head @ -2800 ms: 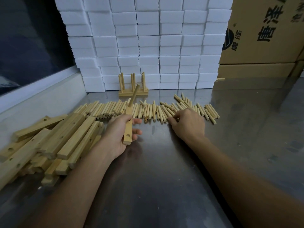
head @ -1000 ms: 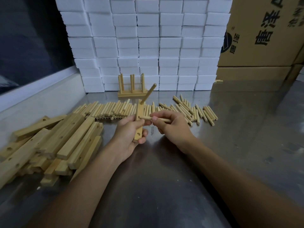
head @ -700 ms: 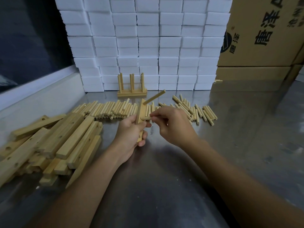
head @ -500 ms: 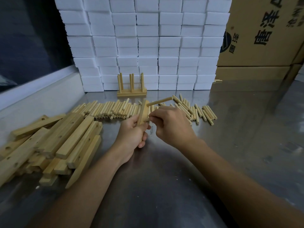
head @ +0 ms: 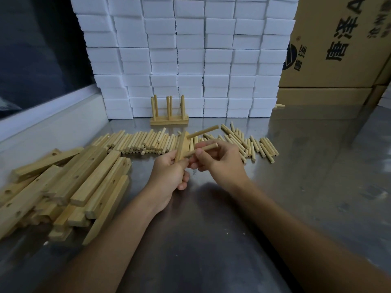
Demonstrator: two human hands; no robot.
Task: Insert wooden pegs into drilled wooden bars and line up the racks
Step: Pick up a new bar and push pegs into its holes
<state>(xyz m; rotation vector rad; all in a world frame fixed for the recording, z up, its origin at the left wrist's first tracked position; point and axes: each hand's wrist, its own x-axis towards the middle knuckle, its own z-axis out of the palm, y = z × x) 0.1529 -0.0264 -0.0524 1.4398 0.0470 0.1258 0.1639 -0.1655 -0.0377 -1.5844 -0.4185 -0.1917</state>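
Note:
My left hand (head: 169, 173) grips a drilled wooden bar (head: 182, 148) held on edge above the steel table. One peg (head: 202, 132) sticks out of the bar's far end, pointing right. My right hand (head: 220, 161) pinches a second peg (head: 203, 149) whose left end meets the bar's middle. A row of loose pegs (head: 139, 142) lies behind the hands. A heap of drilled bars (head: 69, 185) is on the left. Finished racks (head: 169, 115) with upright pegs stand at the back.
A wall of white foam blocks (head: 190, 56) closes the back. Cardboard boxes (head: 338, 49) stand at the back right. A raised ledge (head: 53, 123) runs along the left. Bare steel table (head: 211, 240) lies in front of the hands.
My right hand took a peg from the row and brought it to the bar. The bar turned on edge, so the first peg swung from upright to pointing right.

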